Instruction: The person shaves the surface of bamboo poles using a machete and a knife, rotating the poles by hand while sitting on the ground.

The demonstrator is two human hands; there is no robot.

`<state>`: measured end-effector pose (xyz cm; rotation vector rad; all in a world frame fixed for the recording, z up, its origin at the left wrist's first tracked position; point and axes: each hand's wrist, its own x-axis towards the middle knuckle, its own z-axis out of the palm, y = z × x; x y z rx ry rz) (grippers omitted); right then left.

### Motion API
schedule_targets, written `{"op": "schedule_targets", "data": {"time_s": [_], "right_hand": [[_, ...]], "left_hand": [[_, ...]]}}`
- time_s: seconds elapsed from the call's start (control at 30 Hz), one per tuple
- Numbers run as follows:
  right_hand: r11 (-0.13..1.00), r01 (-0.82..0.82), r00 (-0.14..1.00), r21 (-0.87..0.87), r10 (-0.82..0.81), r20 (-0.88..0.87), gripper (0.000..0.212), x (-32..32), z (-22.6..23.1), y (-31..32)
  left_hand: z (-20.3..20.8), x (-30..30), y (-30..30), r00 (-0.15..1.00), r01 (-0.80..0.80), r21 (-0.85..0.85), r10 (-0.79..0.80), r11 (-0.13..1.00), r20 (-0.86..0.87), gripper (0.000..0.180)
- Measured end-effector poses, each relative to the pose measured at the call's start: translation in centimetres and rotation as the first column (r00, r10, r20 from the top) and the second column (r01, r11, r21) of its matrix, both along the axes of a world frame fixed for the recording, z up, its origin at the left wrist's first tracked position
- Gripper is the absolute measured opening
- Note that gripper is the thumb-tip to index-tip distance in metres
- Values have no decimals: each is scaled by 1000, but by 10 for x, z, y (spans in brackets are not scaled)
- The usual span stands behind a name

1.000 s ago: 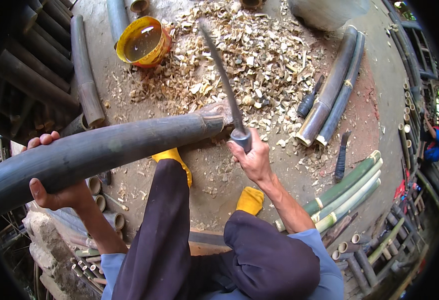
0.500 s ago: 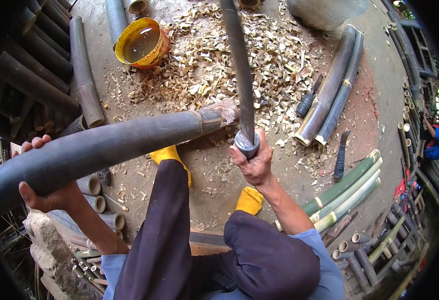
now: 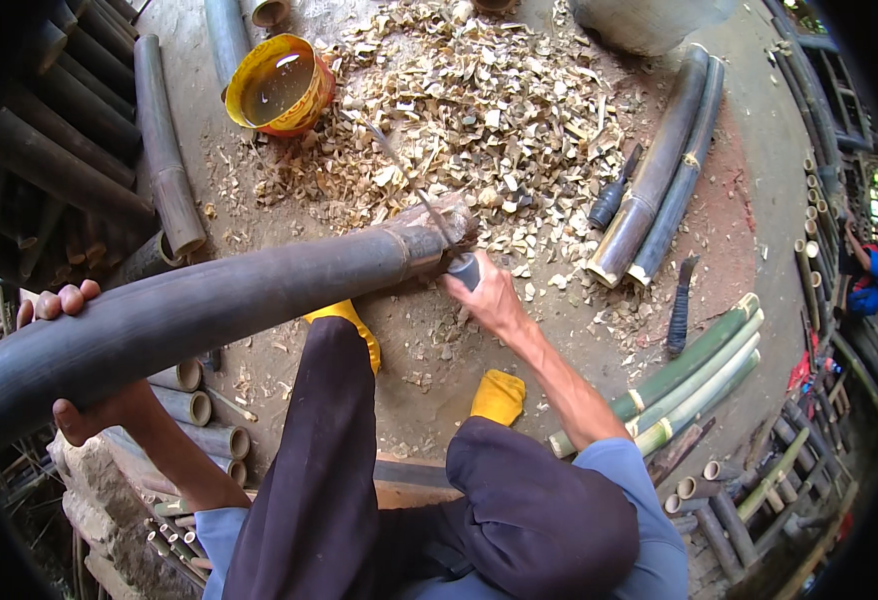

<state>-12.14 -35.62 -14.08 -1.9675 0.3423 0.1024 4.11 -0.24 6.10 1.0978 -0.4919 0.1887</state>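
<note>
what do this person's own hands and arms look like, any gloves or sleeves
The left hand, partly hidden, and the right hand show no gloves, rings or watch. The left sleeve and right sleeve are plain light blue, leaving the forearms bare.

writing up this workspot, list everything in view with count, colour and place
held bamboo pole: 1, dark grey, left to centre
bladed tool: 1, grey, at pole's end
wood chips: many, pale, upper middle
bucket: 1, yellow and red, upper left
bamboo poles: many, dark, upper left
rounded object: 1, greyish, top right
bamboo pair: 2, dark, right of chips
black-handled tools: 2, dark, right
green bamboo: about 3, green, lower right
cut bamboo: many, mostly grey, both lower corners
rock: 1, grey, lower left
another person: 1, blue and red clothing, right edge
footwear: 2, yellow, beyond knees
trouser legs: 2, dark purple, bottom
left hand: 1, bare, on pole
right hand: 1, bare, on tool
</note>
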Motion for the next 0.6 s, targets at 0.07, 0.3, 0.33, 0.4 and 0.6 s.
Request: {"op": "schedule_targets", "data": {"time_s": [0.07, 0.3, 0.33, 0.4, 0.6], "right_hand": [[999, -32, 990, 25, 35, -134, 34, 4, 7, 0], [971, 65, 955, 232, -127, 268, 24, -9, 27, 14], [981, 22, 989, 194, -49, 138, 24, -7, 19, 14], [993, -10, 999, 115, 16, -50, 25, -3, 18, 7], [984, 85, 988, 158, -104, 113, 32, -14, 51, 26]], "left_hand": [[5, 3, 6, 999, 26, 28, -27, 999, 32, 85], [3, 1, 12, 1000, 9, 160, -6, 987, -15, 97], [18, -1, 10, 1000, 24, 189, -25, 982, 4, 98], [27, 4, 3, 997, 62, 195, -71, 979, 42, 99], [42, 11, -11, 981, 154, 258, -178, 954, 74, 100]]}}
